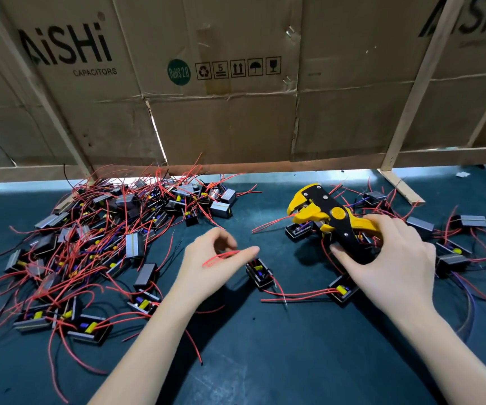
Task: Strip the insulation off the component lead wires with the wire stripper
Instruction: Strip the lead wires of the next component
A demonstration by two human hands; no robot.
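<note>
Wire stripper [328,216] gripped by right hand [393,258]; left hand [209,258] pinches red leads [221,256].

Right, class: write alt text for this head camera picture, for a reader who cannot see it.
A person's right hand grips a yellow and black wire stripper over a dark mat, while the left hand holds red wires of a small black component. More components lie piled left.

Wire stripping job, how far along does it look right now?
Early, by the look of it. Done: possibly the smaller scatter of components on the right, though stripped ends are too small to confirm. In hand: the right hand grips the wire stripper, and the left hand pinches red lead wires of a component. Left: the big tangled pile on the left.
</note>
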